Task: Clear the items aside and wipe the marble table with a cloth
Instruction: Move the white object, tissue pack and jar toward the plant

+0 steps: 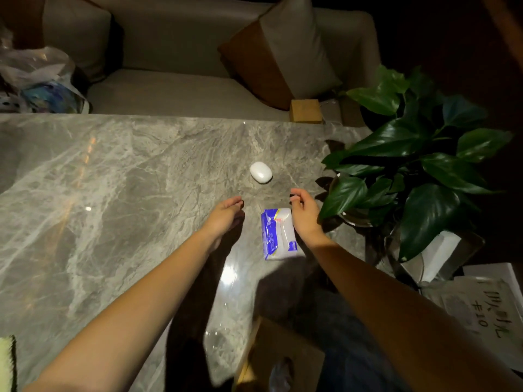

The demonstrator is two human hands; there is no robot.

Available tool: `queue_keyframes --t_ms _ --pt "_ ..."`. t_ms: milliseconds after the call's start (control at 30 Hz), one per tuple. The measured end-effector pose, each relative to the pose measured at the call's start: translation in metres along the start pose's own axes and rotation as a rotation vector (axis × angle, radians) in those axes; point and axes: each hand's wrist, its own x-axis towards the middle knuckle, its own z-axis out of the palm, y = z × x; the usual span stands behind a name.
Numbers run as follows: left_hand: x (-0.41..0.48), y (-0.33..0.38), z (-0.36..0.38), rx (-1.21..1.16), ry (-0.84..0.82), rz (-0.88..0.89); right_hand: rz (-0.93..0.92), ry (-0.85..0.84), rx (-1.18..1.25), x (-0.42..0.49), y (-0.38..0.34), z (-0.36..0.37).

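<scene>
A grey marble table fills the view. A small white oval case lies on it, right of centre. Nearer to me lies a blue and white tissue pack. My right hand hovers over the pack's far right corner, fingers curled and apart, holding nothing. My left hand is held out to the left of the pack, palm turned inward, empty, just above the table. A pale yellow-green cloth shows at the bottom left edge.
A potted plant with big green leaves stands at the table's right edge. A grey sofa with a brown and grey cushion lies beyond. A plastic bag sits far left. Papers and a cardboard box lie near me.
</scene>
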Motion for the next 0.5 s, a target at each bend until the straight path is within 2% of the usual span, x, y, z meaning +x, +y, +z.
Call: queue_keyframes --t_ms 167,267,500 --pt "0.025 0.032 0.014 -0.026 -0.025 0.05 -0.02 -0.122 -0.004 0.028 -0.02 0.008" --pt "0.038 0.046 0.024 0.036 -0.019 0.102 0.001 -0.174 0.016 0.041 -0.026 0.018" --pt "0.071 0.063 0.03 0.183 -0.035 0.119 0.156 -0.195 0.182 0.056 -0.026 0.033"
